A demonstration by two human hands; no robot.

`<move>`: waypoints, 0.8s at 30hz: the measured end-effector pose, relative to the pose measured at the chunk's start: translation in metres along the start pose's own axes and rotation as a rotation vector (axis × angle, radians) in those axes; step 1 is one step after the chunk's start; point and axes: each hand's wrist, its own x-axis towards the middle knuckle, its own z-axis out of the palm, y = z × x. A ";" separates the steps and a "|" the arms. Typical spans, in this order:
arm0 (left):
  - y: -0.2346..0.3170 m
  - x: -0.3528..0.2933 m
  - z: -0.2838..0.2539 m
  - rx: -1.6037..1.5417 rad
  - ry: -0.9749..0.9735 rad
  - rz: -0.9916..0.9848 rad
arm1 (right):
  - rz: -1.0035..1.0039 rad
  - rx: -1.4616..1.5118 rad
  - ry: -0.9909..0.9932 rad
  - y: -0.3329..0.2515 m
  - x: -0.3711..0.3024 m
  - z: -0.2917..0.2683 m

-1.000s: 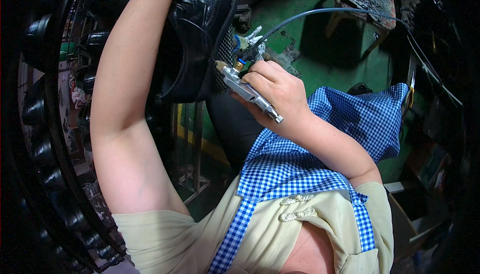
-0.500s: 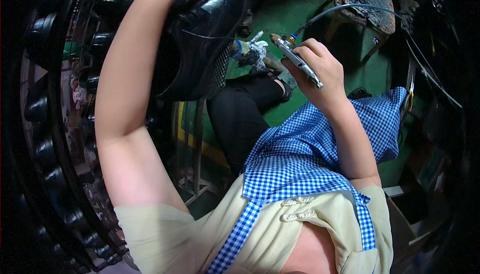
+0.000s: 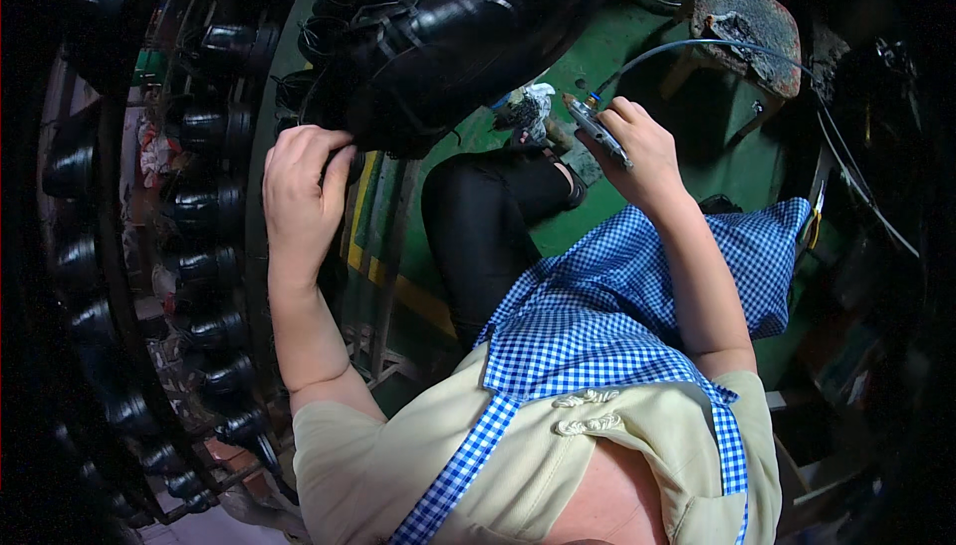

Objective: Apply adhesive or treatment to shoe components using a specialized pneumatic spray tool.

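A shiny black lace-up shoe (image 3: 488,32) looms large at the top, its toe pointing to the upper right. My left hand (image 3: 304,181) is closed on the shoe's heel end, thumb and fingers pinched together, with the grip itself partly hidden. In my right hand (image 3: 642,151) is a small silver spray gun (image 3: 599,134), its nozzle pointing up and left. A thin air hose (image 3: 687,44) runs from the gun toward the far right. The gun is apart from the shoe.
Racks at the left hold rows of black shoes (image 3: 209,206). More dark shoes (image 3: 344,7) stand behind the held one. A worn, stained stool (image 3: 747,22) is at the far right, on a green floor (image 3: 558,236). A crumpled whitish rag (image 3: 533,107) lies beyond my knee.
My left hand has come down and nearer, and the shoe has turned so its toe points to the upper right. My right hand with the spray gun has barely moved.
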 end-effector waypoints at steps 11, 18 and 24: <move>0.046 0.007 0.002 -0.287 -0.064 0.345 | 0.053 0.015 -0.222 -0.003 0.000 0.037; 0.048 0.004 0.011 -0.406 -0.059 0.316 | 0.048 0.400 0.074 -0.026 0.003 -0.037; 0.049 0.004 0.013 -0.437 -0.053 0.286 | -0.041 0.535 0.156 -0.043 0.019 -0.061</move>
